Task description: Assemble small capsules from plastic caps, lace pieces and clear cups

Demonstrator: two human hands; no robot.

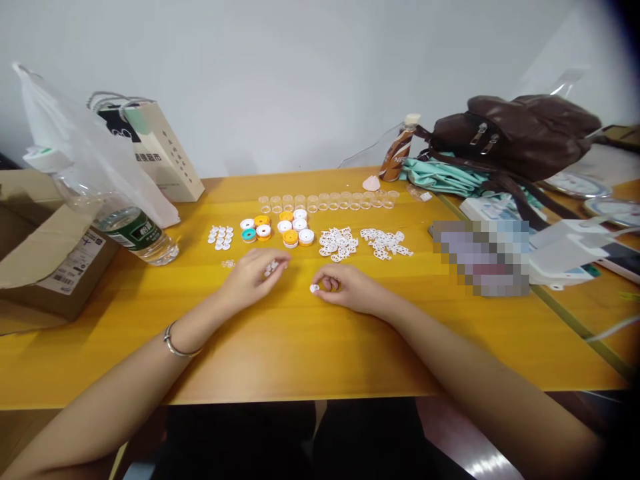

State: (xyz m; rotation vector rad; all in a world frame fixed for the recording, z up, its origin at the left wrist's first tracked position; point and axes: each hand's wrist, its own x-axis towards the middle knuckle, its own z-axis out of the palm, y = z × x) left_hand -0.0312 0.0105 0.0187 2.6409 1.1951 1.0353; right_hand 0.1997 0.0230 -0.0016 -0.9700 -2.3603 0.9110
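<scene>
My right hand [347, 287] pinches a small white round plastic piece [314, 289] between thumb and index finger, low over the table. To its left, my left hand [253, 275] is loosely curved with fingers and thumb apart, partly around some small whitish pieces [271, 268]; whether it touches them I cannot tell. Beyond the left hand are white knobbed pieces in rows [221, 237] and a few tiny clear rings [228, 264]. White, orange and teal round spools [263, 231] stand farther back. Two piles of white openwork pieces [339, 244] lie beyond my right hand.
A row of clear cups [325, 202] lines the back of the wooden table [300, 360]. A water bottle [135, 233], cardboard box [30, 293] and paper bag [167, 157] stand left. Right are a drink bottle [399, 150], brown leather bag [515, 137] and a blurred-out object [483, 260].
</scene>
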